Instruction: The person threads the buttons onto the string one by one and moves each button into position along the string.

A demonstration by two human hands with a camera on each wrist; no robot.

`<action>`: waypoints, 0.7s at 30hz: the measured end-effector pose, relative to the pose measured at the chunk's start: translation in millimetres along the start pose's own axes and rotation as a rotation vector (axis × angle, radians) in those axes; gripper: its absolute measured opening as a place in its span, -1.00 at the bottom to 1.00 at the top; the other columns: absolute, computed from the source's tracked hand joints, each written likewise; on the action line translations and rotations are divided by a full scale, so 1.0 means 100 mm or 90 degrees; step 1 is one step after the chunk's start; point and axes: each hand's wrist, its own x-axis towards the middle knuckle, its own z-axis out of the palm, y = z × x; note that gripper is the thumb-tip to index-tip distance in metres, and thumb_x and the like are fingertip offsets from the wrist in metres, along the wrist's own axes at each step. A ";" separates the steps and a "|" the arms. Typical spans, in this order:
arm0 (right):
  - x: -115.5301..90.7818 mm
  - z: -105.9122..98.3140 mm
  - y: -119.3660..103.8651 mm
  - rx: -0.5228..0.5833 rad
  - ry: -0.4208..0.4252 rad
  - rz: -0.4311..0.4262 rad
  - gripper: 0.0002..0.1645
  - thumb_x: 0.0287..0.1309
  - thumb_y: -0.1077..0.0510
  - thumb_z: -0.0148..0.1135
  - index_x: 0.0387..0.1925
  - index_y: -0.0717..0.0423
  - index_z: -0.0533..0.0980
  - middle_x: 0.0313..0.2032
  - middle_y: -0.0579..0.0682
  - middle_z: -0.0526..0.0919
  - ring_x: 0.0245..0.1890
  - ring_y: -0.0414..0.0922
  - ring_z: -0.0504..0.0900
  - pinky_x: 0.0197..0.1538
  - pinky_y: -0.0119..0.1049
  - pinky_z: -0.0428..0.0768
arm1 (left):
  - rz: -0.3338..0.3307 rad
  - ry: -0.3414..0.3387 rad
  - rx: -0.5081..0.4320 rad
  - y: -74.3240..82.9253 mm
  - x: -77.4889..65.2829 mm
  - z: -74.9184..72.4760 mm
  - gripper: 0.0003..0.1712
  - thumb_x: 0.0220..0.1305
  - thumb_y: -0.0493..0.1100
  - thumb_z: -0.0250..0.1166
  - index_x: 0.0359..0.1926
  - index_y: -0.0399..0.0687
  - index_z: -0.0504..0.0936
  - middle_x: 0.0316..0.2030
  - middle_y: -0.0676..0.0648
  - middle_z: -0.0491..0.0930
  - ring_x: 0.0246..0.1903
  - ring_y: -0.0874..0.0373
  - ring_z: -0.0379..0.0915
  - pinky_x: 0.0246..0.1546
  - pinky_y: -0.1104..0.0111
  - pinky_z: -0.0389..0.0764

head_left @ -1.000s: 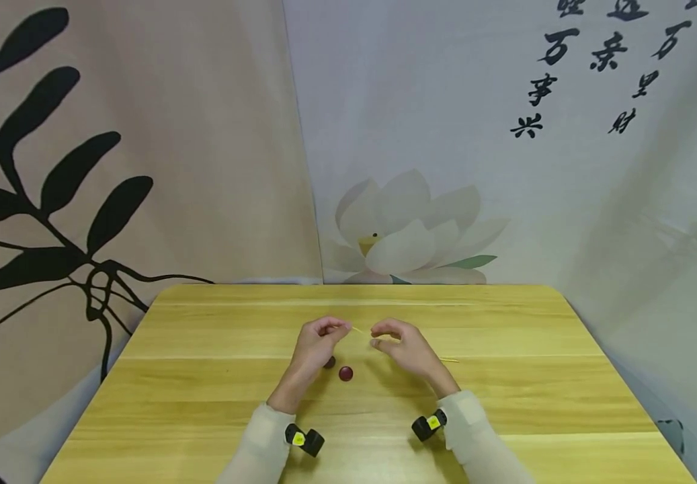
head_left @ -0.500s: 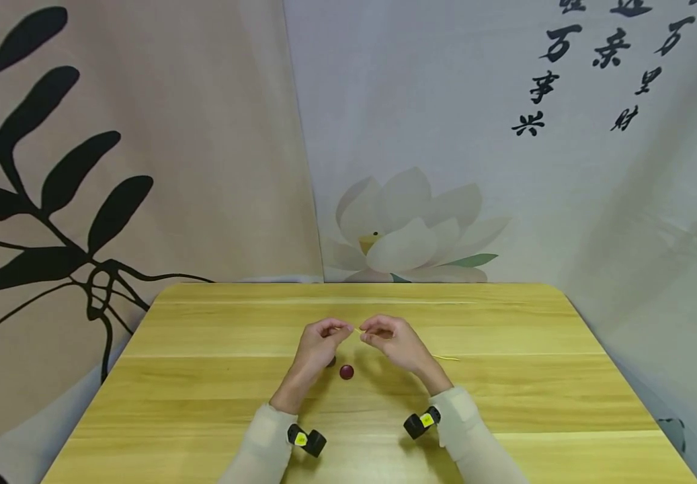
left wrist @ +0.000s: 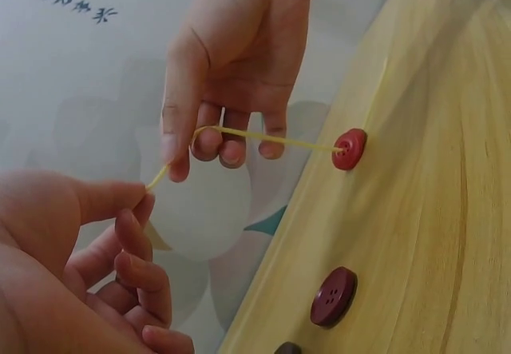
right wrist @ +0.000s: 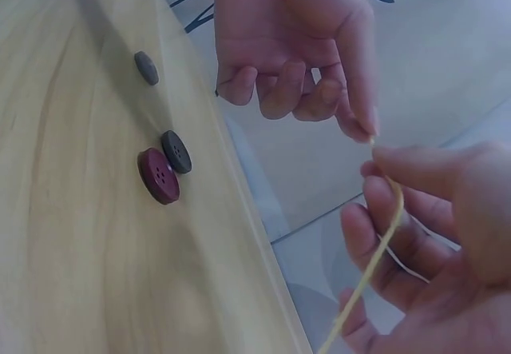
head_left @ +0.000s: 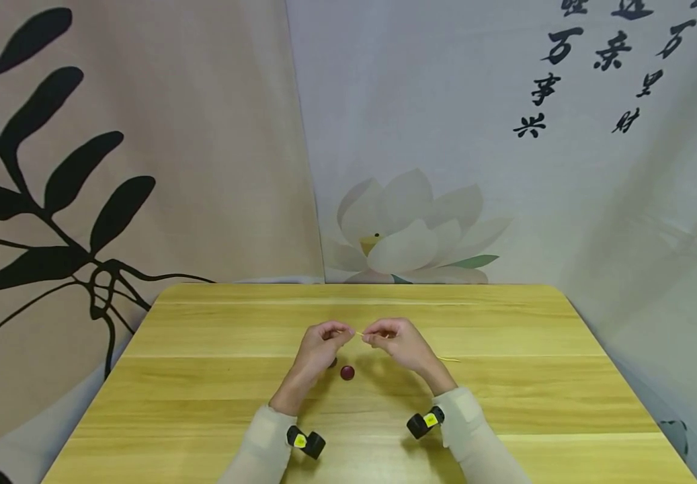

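Above the table my left hand [head_left: 320,344] pinches the tip of a thin yellow string [left wrist: 279,141] between thumb and forefinger. Close beside it, my right hand [head_left: 401,341] pinches the same string, and a short bit shows between the two hands. From the right hand the string runs to a red button [left wrist: 350,149] on the table and passes into its holes. A maroon four-hole button [right wrist: 158,176] lies below the hands, touching or nearly touching a dark button [right wrist: 176,152]. Another dark grey button [right wrist: 146,68] lies apart; in the head view my left hand hides part of this area.
The wooden table [head_left: 203,403] reaches back to hanging cloths printed with a plant [head_left: 39,265], a lotus [head_left: 408,235] and characters. A loose string tail [head_left: 448,359] lies on the table past my right wrist. Each wrist wears a small black camera [head_left: 425,422].
My right hand has come left to meet my left hand and now pinches the string, where a gap stood between them before. The left hand has barely moved.
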 end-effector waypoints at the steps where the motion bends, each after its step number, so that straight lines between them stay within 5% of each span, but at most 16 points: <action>1: 0.00 0.00 0.01 0.000 0.001 0.003 -0.85 0.30 0.29 0.22 -0.19 0.24 0.67 -0.24 0.20 0.71 -0.27 0.04 0.61 -0.26 -0.34 0.51 | 0.001 0.000 0.002 0.00 0.00 0.00 -0.74 0.32 -0.07 0.34 -0.14 -0.17 0.70 -0.43 0.02 0.45 -0.61 0.25 0.18 -0.66 0.47 0.21; 9: 0.12 0.04 0.34 0.001 0.021 0.016 -0.83 0.33 0.21 0.22 -0.16 0.18 0.68 -0.29 0.04 0.70 -0.28 0.02 0.59 -0.30 -0.31 0.47 | 0.004 0.008 0.026 -0.01 0.01 -0.01 -0.75 0.30 -0.04 0.35 -0.17 -0.13 0.72 -0.40 0.01 0.50 -0.43 0.17 0.30 -0.52 0.43 0.30; 17: 0.15 0.00 0.49 0.025 0.026 0.018 -0.77 0.32 0.09 0.25 -0.15 0.14 0.68 -0.21 0.20 0.71 -0.24 0.07 0.63 -0.27 -0.30 0.51 | 0.003 0.009 0.069 -0.03 0.02 -0.15 -0.73 0.28 0.02 0.37 -0.15 -0.05 0.73 -0.33 -0.01 0.54 -0.33 0.10 0.38 -0.37 0.38 0.39; 21: 0.15 -0.03 0.54 0.031 0.020 0.024 -0.74 0.33 0.08 0.25 -0.13 0.18 0.68 -0.21 0.23 0.69 -0.40 0.02 0.57 -0.43 -0.38 0.44 | -0.003 0.006 0.095 -0.03 0.01 -0.28 -0.72 0.28 0.05 0.36 -0.13 -0.01 0.72 -0.34 0.00 0.50 -0.36 0.12 0.35 -0.39 0.37 0.36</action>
